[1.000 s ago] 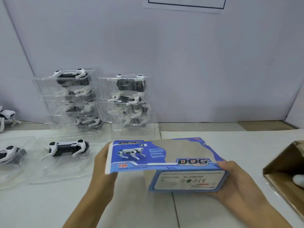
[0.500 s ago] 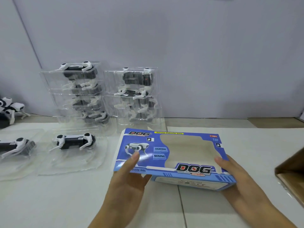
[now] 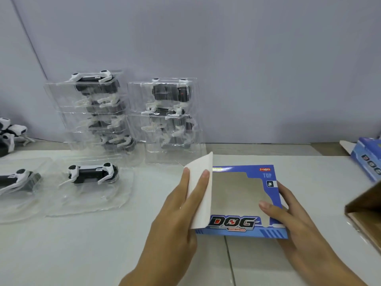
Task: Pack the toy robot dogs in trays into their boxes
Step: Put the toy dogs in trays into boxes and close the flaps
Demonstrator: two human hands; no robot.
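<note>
At lower centre, the left hand (image 3: pixel 181 211) pinches the blue box's (image 3: pixel 243 223) white flap (image 3: pixel 203 193); the right hand (image 3: pixel 288 215) presses spread fingers on its right edge.

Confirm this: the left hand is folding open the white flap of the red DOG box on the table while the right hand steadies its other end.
Not quite: the DOG box is blue, not red, as the head view shows. The rest holds: the left hand folds open its white flap on the table while the right hand steadies the other end.
</note>
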